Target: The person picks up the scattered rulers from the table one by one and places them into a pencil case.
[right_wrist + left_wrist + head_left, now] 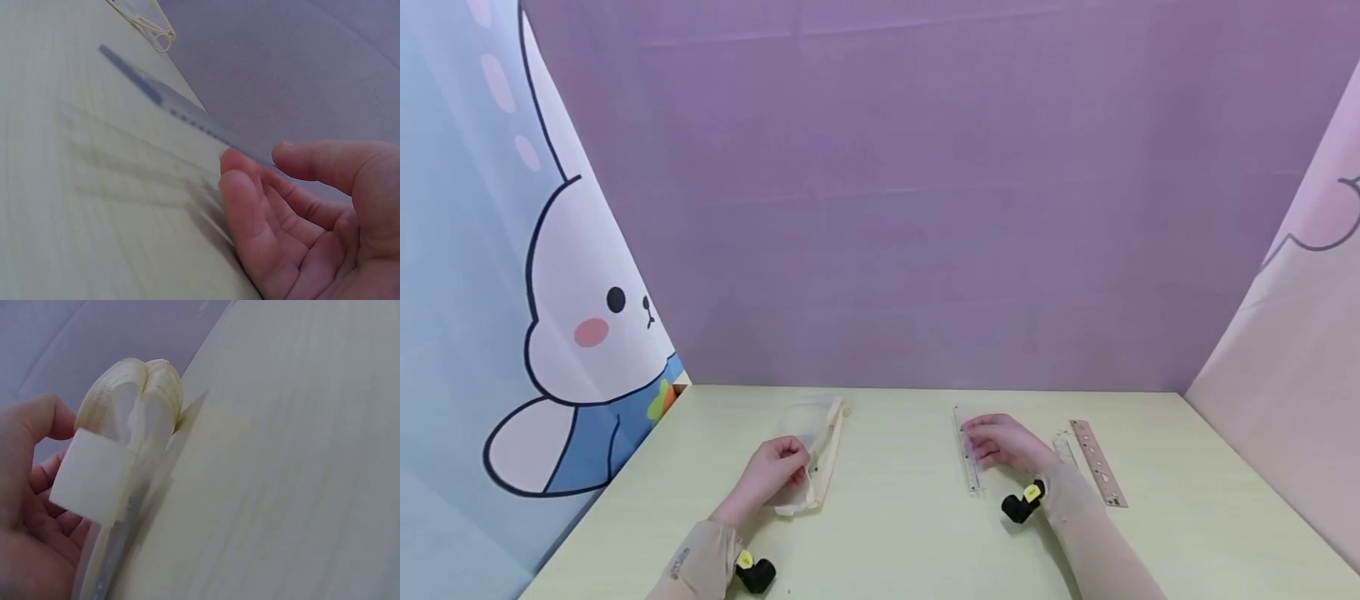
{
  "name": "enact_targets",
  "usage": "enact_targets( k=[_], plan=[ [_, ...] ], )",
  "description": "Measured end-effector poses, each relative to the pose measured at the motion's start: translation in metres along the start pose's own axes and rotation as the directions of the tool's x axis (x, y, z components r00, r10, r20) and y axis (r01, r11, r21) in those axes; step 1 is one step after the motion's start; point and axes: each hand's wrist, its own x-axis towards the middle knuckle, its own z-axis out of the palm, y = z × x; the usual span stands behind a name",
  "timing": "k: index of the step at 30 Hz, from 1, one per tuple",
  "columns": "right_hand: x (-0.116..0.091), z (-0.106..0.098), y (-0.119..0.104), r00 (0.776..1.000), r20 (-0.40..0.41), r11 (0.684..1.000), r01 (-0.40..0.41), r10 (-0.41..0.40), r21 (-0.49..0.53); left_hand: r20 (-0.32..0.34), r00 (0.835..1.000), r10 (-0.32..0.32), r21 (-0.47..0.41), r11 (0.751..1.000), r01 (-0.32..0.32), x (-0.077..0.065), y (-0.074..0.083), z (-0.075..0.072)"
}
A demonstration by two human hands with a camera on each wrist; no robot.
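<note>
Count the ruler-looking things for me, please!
3 that I see: a clear strip in the right hand, a pink strip farthest right, and a clear piece between them, partly behind the right arm. The bag may hide more.

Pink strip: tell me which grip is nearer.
Right. The right grip holds a clear strip just left of the pink strip; the left grip is farther left, at the pale pouch.

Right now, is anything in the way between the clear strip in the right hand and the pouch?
Nothing visible: only tabletop shows between the clear strip, pinched in the right hand, and the pouch at the left hand. The pink strip lies to the right, outside that gap.
</note>
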Motion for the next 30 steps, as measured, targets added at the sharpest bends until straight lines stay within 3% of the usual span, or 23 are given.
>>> enact_targets(
  k=[9,19,26,30],
  plan=[
    [-0.002,0.002,0.001,0.999,-0.049,1.000,0.008,-0.007,0.020,-0.048,0.999,-0.023,0.042,0.999,0.025,0.001,-0.002,0.004],
    [-0.003,0.002,0.001,0.998,-0.063,1.000,0.008,-0.007,0.013,-0.022,0.999,-0.023,0.158,0.987,0.027,-0.004,0.007,0.007],
    [0.000,0.002,0.003,0.998,-0.060,1.000,0.005,-0.005,0.010,-0.028,1.000,-0.005,0.256,0.967,0.013,-0.002,0.003,0.009],
    [0.001,0.001,0.004,0.998,-0.065,1.000,0.000,0.000,0.009,-0.034,0.999,-0.009,0.257,0.966,0.018,0.000,0.004,0.009]
  ],
)
